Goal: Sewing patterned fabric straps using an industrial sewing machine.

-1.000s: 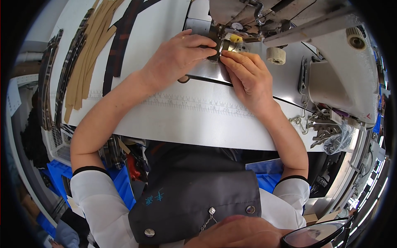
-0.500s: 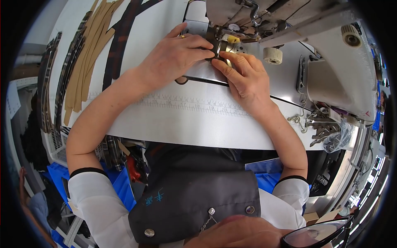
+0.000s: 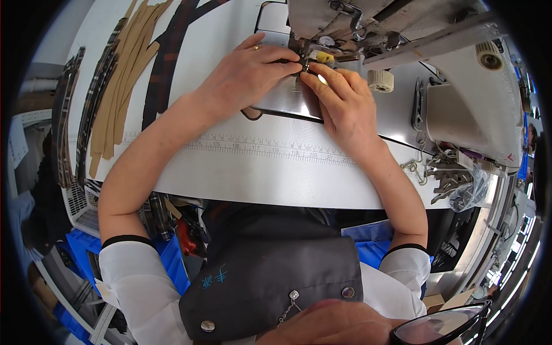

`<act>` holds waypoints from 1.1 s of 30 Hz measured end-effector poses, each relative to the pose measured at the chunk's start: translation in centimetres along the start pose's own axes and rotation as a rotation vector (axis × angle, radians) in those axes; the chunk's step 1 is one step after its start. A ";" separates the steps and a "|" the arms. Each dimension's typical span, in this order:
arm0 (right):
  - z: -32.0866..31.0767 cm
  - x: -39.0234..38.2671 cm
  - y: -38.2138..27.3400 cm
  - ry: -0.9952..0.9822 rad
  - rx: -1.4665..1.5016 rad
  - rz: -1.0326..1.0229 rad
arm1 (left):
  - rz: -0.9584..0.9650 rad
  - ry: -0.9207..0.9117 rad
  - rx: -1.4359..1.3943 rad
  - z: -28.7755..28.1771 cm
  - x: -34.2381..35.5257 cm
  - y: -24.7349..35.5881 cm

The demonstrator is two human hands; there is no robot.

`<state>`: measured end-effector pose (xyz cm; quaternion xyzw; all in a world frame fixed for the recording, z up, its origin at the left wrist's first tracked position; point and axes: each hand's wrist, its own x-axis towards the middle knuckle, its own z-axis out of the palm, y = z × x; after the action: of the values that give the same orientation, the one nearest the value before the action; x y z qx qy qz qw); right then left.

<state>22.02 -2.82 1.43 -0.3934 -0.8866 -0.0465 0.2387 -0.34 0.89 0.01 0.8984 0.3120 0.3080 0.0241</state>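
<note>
At the stitching area of a sewing machine [image 3: 471, 100], my two hands meet with their fingertips almost touching. My left hand [image 3: 244, 75], a ring on one finger, pinches a small dark piece of fabric [image 3: 283, 61] at the presser foot. My right hand [image 3: 348, 106] is closed from the other side, thumb and forefinger at the same spot. Its fingertips hide much of what lies there, so I cannot make out what it grips. Beside them sits a yellow part [image 3: 325, 57] of the machine. Under the hands is a shiny metal plate [image 3: 287, 102].
Tan strips [image 3: 123, 75] and dark plaid strips [image 3: 100, 92] lie at the table's left. A printed ruler scale [image 3: 259, 148] crosses the white tabletop [image 3: 247, 181]. Metal machine attachments [image 3: 448, 178] and a clear plastic bag [image 3: 471, 192] lie at the right.
Both hands remain at the presser foot. The right fingers have shifted slightly, and the narrow metallic-looking detail between the fingertips is now mostly covered. My left forearm has moved a little rightward.
</note>
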 end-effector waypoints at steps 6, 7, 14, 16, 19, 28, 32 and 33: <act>0.5 0.1 0.2 0.023 -0.031 0.031 | -0.051 0.012 -0.008 0.2 0.1 -0.2; 0.6 0.1 0.2 0.024 -0.024 0.036 | -0.053 0.007 -0.003 0.1 0.1 -0.2; -1.7 -0.8 0.2 0.051 0.727 0.627 | -0.122 -0.097 -0.056 -0.8 1.2 -0.9; -2.9 -0.5 0.8 0.003 1.088 0.870 | -0.135 -0.106 -0.068 -0.8 1.4 -1.0; -2.8 1.2 2.4 -0.098 1.310 0.957 | -0.091 -0.107 0.003 -0.7 1.1 -1.0; -0.4 2.9 2.2 -0.035 1.345 1.029 | 0.027 -0.012 0.078 0.6 0.6 -1.2; -0.3 2.4 2.4 0.041 1.377 0.932 | -0.005 -0.013 0.086 0.6 0.3 -1.1; -0.4 2.2 2.7 0.033 1.455 0.915 | -0.020 -0.013 0.081 0.6 0.2 -1.1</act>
<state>22.85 0.42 2.50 -0.4608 -0.4464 0.6287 0.4395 -0.49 1.99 -0.58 0.8974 0.3332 0.2893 -0.0070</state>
